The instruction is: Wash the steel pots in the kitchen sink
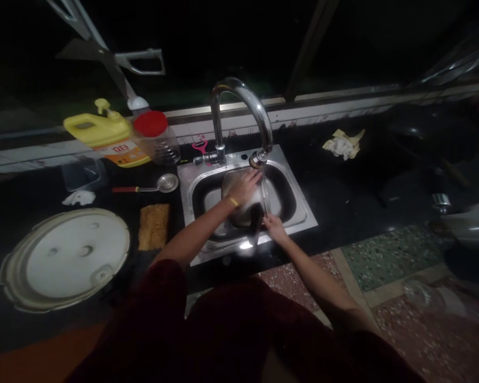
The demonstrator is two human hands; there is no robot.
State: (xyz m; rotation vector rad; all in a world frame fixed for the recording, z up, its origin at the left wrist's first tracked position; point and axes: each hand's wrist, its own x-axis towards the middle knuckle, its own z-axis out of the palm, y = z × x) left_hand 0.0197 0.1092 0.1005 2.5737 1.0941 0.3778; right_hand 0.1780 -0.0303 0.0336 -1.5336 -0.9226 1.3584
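A round metal pot (237,213) sits tilted in the steel sink (299,210), with a dark handle (257,214) at its near side. My left hand (245,186) reaches over the pot, fingers stretched along its inner surface below the tap. My right hand (276,229) is closed around the pot's right rim. The curved chrome tap (241,85) stands behind the sink, its spout (259,158) just above my left fingers. Whether water runs is hard to make out.
Left of the sink lie a large round lid (72,250), a brown sponge-like block (154,227) and a red-handled ladle (166,183). Behind them stand a yellow detergent jug (104,133) and a red-lidded jar (151,125). Crumpled paper (343,146) lies to the right.
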